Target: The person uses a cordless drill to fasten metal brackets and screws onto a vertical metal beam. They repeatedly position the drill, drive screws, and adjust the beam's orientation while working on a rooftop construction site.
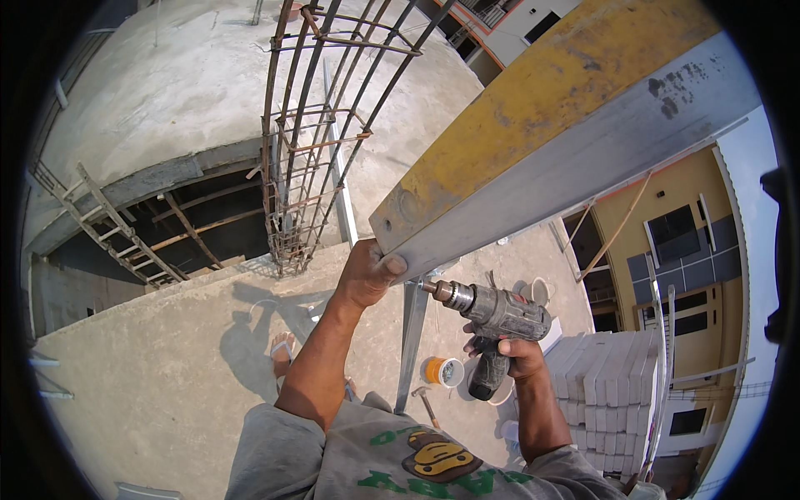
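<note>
A long beam (533,125), with a scuffed yellow face and a grey side, slants from the upper right to the middle. My left hand (370,273) grips its near end, thumb on the grey side; the other fingers are partly hidden. In my right hand (515,358) is a worn black cordless drill (504,312), held by its handle. The drill's chuck points left, its tip close to the top of a grey metal strip (412,350) just below the beam. Whether the tip touches the strip I cannot tell.
A rebar column cage (304,142) rises at the far left-centre, beside an opening with a ladder (117,225). On the concrete floor stand an orange-and-white bucket (443,372) and a hammer (426,406). Stacked grey blocks (612,379) are at right. My sandalled foot (282,350) shows below.
</note>
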